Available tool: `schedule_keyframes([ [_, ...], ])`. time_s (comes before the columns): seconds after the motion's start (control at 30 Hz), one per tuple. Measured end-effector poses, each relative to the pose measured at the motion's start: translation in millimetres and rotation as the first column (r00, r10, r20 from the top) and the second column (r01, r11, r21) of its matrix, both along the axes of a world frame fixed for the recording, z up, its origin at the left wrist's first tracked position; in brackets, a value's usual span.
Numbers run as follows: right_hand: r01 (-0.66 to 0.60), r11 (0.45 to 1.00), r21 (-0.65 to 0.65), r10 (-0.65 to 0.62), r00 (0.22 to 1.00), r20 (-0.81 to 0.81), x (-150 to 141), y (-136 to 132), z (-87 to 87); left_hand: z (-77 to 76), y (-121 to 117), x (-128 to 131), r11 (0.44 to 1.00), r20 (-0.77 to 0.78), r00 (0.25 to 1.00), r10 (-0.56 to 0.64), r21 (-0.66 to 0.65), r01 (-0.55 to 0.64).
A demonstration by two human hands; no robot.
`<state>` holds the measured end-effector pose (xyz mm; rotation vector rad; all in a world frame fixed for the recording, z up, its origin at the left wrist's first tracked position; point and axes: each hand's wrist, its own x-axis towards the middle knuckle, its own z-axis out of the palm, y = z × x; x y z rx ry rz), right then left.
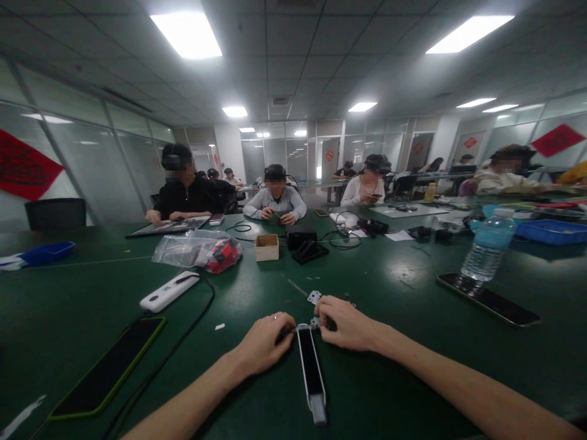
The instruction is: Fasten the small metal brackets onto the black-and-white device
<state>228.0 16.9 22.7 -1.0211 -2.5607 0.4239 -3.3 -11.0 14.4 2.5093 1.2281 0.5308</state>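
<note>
One wooden box [266,252], two blue trays [553,232], one water bottle [483,260]

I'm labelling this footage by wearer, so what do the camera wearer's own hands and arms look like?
The left hand and right hand are ungloved, with no watch or bracelet visible. No sleeve covers the forearms where they show clearly. A small silvery band, likely a ring, sits on one of the left hand's fingers.
</note>
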Motion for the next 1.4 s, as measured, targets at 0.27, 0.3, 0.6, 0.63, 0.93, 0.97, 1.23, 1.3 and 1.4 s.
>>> schedule_keyframes([
  [0.27, -0.118, 0.992, -0.053, 0.116, 0.993, -0.036, 4.5, 2.6, 1.5, -1.5, 0.4, -0.1, 1.0, 0.007, 1.0, -0.008, 0.0, 0.008],
  [0.3, -0.128, 0.99, -0.064, 0.127, 0.992, -0.023, 5.7, 3.6, 2.1, -1.5, 0.4, -0.1, 1.0, 0.005, 1.0, -0.007, 0.001, 0.007],
  [0.6, -0.125, 0.981, -0.147, 0.133, 0.99, 0.043, 14.2, 6.0, 6.7, 0.9, -1.0, 0.1, 1.0, -0.007, 1.0, -0.007, 0.014, 0.007],
  [0.63, -0.119, 0.982, -0.149, 0.128, 0.991, 0.047, 14.1, 6.0, 6.4, 0.9, -1.0, 0.1, 1.0, -0.009, 1.0, -0.007, 0.013, 0.007],
  [0.93, -0.109, 0.985, -0.134, 0.114, 0.993, 0.031, 13.9, 6.5, 3.0, 0.6, -1.3, -0.8, 1.0, -0.005, 1.0, -0.015, 0.016, 0.015],
  [0.97, -0.114, 0.986, -0.123, 0.118, 0.993, 0.029, 13.8, 6.8, 2.5, 1.0, -1.4, -0.6, 1.0, -0.004, 1.0, -0.015, 0.013, 0.016],
  [1.23, -0.143, 0.989, -0.028, 0.141, 0.988, -0.056, 3.7, 6.8, -7.4, -1.8, -0.4, -1.0, 1.0, 0.006, 1.0, -0.02, 0.024, 0.02],
  [1.3, -0.161, 0.987, -0.005, 0.16, 0.984, -0.077, 2.8, 6.7, -8.3, -3.2, 0.1, -1.3, 0.999, 0.006, 1.0, -0.02, 0.032, 0.019],
  [1.4, -0.143, 0.988, 0.058, 0.149, 0.983, -0.112, 5.8, 10.3, -7.0, -3.3, 0.1, -1.2, 0.999, 0.009, 1.0, -0.024, 0.035, 0.024],
])
